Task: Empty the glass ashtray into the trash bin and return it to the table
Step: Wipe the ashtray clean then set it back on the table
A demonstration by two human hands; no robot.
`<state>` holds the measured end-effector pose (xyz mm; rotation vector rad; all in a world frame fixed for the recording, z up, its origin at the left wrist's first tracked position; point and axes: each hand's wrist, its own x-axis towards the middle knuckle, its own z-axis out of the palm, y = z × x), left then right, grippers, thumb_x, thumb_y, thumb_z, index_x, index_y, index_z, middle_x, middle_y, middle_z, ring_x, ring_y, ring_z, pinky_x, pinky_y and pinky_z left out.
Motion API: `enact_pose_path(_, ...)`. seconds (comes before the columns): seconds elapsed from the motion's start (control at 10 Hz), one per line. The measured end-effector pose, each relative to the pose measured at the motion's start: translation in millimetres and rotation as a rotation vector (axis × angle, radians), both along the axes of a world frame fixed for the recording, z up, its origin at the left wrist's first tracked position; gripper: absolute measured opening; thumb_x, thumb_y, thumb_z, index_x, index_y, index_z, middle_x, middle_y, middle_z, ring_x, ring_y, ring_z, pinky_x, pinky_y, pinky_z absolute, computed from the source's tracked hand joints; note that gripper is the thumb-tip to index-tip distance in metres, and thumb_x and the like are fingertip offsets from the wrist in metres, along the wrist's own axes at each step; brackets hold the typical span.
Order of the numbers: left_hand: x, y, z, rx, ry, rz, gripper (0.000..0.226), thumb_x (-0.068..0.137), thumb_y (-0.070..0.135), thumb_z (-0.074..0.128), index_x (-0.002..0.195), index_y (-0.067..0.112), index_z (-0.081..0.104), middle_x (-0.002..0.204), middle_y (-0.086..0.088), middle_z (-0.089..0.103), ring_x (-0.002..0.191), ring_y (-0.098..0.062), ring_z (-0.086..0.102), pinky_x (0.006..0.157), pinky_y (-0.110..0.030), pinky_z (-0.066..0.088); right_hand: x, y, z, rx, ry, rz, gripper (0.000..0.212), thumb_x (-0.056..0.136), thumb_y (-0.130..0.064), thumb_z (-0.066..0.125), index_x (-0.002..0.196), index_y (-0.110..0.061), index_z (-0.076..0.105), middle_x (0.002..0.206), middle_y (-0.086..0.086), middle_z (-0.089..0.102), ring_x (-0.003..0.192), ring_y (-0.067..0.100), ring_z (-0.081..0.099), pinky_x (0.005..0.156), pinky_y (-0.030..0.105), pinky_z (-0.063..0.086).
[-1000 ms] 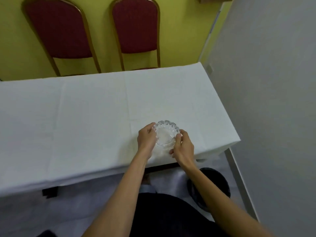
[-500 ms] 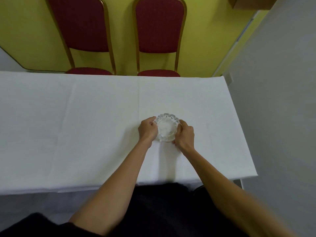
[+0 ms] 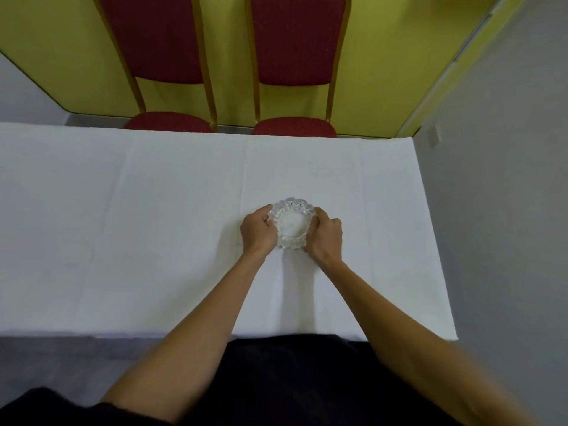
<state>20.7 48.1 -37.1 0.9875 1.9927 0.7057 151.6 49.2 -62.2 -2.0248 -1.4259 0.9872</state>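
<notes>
- Nearest the camera: both bare forearms reach forward over the near edge of the long table under a plain white cloth.
- Left hand is curled against the 9 o'clock side of the round, scallop-rimmed clear glass ashtray; right hand is wrapped on its 3 o'clock side. Both are clamped on the glass.
- The ashtray is upright, right of the table's centre, and appears to rest on the cloth; contact underneath cannot be confirmed from this angle.
- Bowl looks clear, with no ash or butts discernible. No trash bin is in view.
- Assessment: emptying appears complete and the return to the table is at its final stage. Outstanding: release of both hands.
- Farthest, at 12 o'clock: two red-upholstered chairs with gold frames against a yellow wall.
</notes>
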Motion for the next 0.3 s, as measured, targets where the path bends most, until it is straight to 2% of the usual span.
enact_pose_path(0.1, 4, -1, 0, 0.012, 0.027, 0.005, 0.042, 0.097, -0.002, 0.046, 0.13, 0.012, 0.068, 0.123, -0.007, 0.069, 0.115, -0.024, 0.064, 0.088, -0.016, 0.042, 6, 4, 9, -0.064, -0.064, 0.035, 0.041, 0.106, -0.032, 0.027, 0.132, -0.018, 0.057, 0.109, 0.012, 0.05, 0.08, 0.027, 0.053, 0.078, 0.032, 0.043)
enact_pose_path(0.2, 5, 1, -2, 0.01, 0.058, 0.023, 0.044, 0.094, -0.004, 0.049, 0.133, 0.007, 0.066, 0.131, -0.017, 0.065, 0.122, -0.031, 0.062, 0.099, -0.029, 0.05, 10, 3, 14, -0.104, -0.112, 0.072, 0.041, 0.107, -0.031, 0.031, 0.14, -0.022, 0.053, 0.122, 0.014, 0.048, 0.094, 0.035, 0.06, 0.083, 0.035, 0.043)
enact_pose_path(0.3, 12, 9, 11, 0.0, 0.143, -0.036, 0.043, 0.098, 0.003, 0.048, 0.139, 0.008, 0.059, 0.141, -0.018, 0.048, 0.134, -0.031, 0.048, 0.102, -0.032, 0.045, 11, 12, 25, -0.154, -0.169, 0.07, 0.041, 0.105, -0.034, 0.038, 0.141, -0.024, 0.054, 0.135, 0.015, 0.047, 0.112, 0.037, 0.061, 0.091, 0.041, 0.048)
